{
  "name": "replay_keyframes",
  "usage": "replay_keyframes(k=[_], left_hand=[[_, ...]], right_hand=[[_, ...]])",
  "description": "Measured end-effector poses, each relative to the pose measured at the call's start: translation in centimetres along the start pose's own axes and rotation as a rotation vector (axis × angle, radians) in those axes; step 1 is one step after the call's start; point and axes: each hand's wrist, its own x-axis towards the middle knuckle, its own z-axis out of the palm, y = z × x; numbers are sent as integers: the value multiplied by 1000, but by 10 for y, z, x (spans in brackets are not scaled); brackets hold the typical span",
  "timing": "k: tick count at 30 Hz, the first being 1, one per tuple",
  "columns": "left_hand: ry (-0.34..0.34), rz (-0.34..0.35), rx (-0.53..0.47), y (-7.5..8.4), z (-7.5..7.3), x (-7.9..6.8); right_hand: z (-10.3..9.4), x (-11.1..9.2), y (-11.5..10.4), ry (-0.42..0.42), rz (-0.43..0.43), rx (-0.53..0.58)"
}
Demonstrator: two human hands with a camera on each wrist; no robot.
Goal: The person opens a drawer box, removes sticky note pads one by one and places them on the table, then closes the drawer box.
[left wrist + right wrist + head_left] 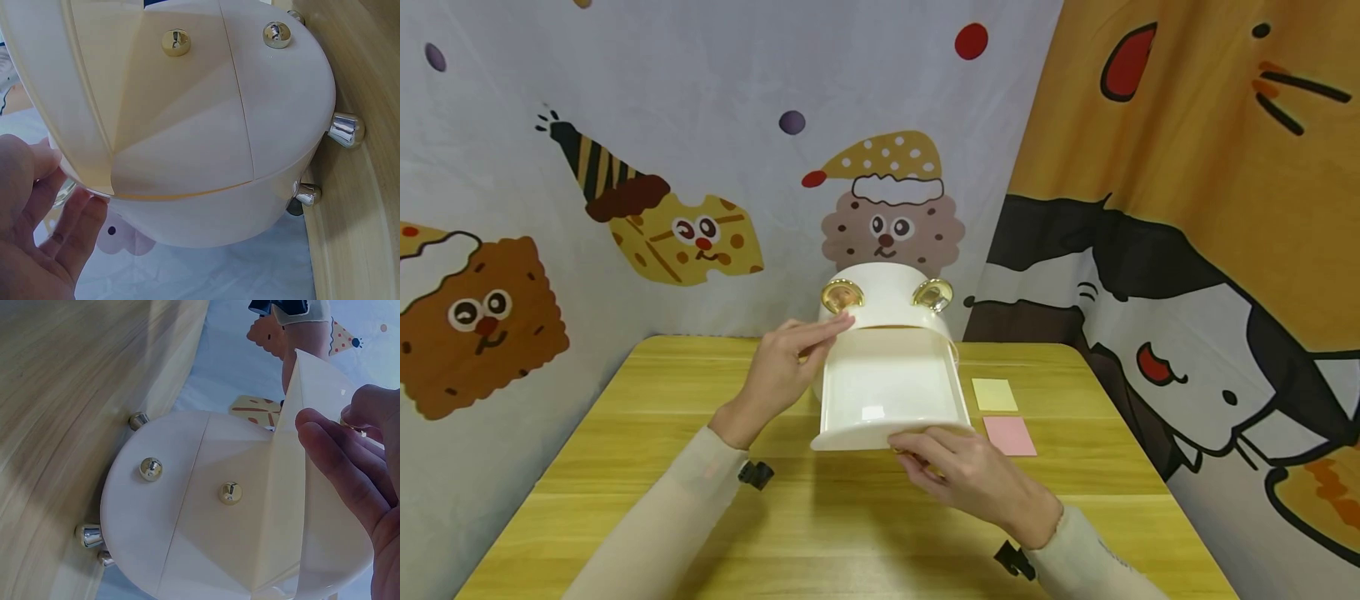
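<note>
A white rounded mini cabinet [887,287] with two gold ears [842,297] stands on short metallic feet [345,130]. Its top drawer [891,375] is pulled far out toward me, and no contents show inside. My right hand [966,471] pinches the drawer's gold knob [347,425], which the fingers mostly hide. With fairly straight fingers, my left hand [778,371] touches the cabinet's left side below the ear. In the left wrist view, its fingertips meet the cabinet's edge beside the drawer. Two lower drawer fronts, each with a gold knob [176,42], are flush with the body.
A yellow sticky note [995,395] and a pink sticky note [1010,436] lie right of the cabinet on the wooden table [625,467]. Behind the table hangs a cartoon-printed cloth [715,100]. Small black devices [756,475] are at both wrists.
</note>
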Motion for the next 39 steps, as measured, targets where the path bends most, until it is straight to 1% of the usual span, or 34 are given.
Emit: replay_keyframes(k=[8,18,25,33,39], left_hand=[[-5,1,-3,1,-1,1],[8,17,-3,0,-1,2],[-5,8,1,1,-2,2],[-18,-12,-4,1,-2,2],[-13,-5,-2,0,-1,2]], right_hand=[[0,3,2,7,-4,1],[-1,4,5,-10,31,23],[-1,5,7,-2,44,29],[-1,6,10,-11,79,7],[0,7,14,-17,97,-4]])
